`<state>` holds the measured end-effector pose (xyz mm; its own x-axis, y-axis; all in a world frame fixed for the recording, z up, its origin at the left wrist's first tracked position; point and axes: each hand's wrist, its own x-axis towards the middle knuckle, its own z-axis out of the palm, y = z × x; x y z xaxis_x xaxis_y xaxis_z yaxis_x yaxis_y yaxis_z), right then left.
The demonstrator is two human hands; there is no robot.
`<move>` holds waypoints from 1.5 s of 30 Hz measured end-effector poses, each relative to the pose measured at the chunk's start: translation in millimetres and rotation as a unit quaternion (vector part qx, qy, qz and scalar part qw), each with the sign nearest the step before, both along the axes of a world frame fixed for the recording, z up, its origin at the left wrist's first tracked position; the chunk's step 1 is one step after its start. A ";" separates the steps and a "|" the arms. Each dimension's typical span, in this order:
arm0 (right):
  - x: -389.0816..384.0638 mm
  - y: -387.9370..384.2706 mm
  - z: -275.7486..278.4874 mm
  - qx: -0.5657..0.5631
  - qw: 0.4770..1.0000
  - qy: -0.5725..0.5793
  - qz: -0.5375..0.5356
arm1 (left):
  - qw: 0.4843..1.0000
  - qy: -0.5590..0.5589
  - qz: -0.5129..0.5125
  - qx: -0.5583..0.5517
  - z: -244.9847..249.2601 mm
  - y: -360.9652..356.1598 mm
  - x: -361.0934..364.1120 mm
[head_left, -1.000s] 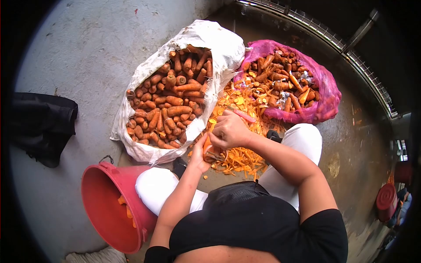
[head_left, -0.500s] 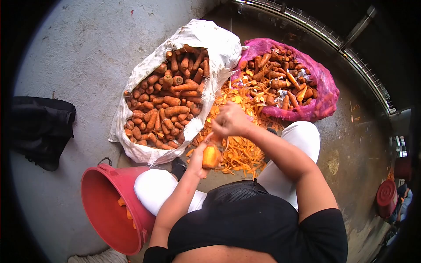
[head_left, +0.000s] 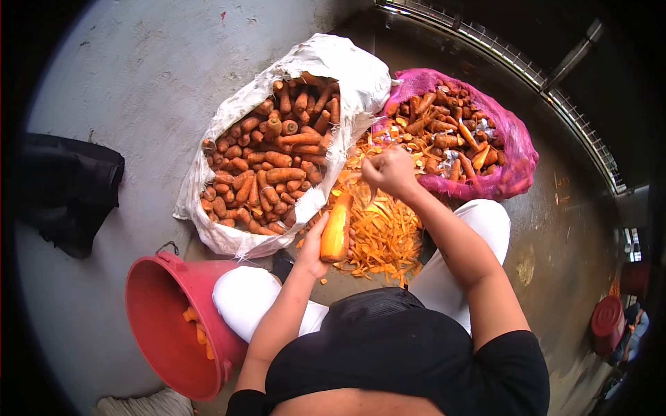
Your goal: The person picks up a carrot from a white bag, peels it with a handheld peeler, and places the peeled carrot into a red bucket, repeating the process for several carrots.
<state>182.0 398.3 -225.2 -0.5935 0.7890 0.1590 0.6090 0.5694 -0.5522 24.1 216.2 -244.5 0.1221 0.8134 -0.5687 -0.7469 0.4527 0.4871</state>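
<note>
My left hand [head_left: 313, 248] is wrapped round a thick carrot [head_left: 336, 232], its near side peeled to bright orange and its narrow end pointing away from me. Up and to the right, my right hand [head_left: 390, 172] is a closed fist, apart from the carrot. A thin brownish strip hangs below its fingers; whatever the fist grips is hidden. Beneath both hands lies a heap of orange peelings [head_left: 385, 239]. Ahead on the left, a white sack [head_left: 357, 66] gapes open, full of unpeeled carrots [head_left: 277, 163].
A pink mesh sack [head_left: 517, 149] of carrots and scraps stands at the far right. By my left knee, a red bucket [head_left: 156, 312] lies tipped with several peeled pieces [head_left: 199, 333] inside. Black cloth [head_left: 69, 187] is at far left. Another person [head_left: 635, 333] is near a red container [head_left: 608, 322].
My right hand has moved away from the carrot, to the right and slightly forward. The carrot now shows more of its peeled length in my left hand.
</note>
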 end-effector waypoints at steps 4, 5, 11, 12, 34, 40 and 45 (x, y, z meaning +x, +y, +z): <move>-16.9 -34.1 -4.6 0.095 0.971 0.171 0.136 | 0.998 -0.029 0.056 -0.022 -2.4 9.5 8.0; -19.6 -42.5 0.5 0.107 0.966 0.171 0.161 | 0.997 -0.051 0.054 -0.033 -11.2 10.4 4.8; -19.7 -54.8 7.6 0.126 0.955 0.131 0.233 | 0.995 -0.073 0.049 -0.053 -24.5 12.1 3.3; -19.0 -54.7 6.8 0.125 0.954 0.136 0.237 | 0.995 -0.071 0.043 -0.051 -26.2 11.0 3.3; 2.1 17.4 -25.8 0.182 0.982 0.052 0.004 | 0.999 0.016 -0.044 -0.004 9.2 -7.7 2.6; 3.1 12.3 -14.3 0.112 0.990 0.030 -0.079 | 1.000 -0.005 -0.008 -0.022 7.6 0.1 3.7; -10.5 -18.2 -2.3 0.040 0.993 0.099 0.053 | 0.999 -0.008 0.009 -0.038 -20.4 6.5 -3.0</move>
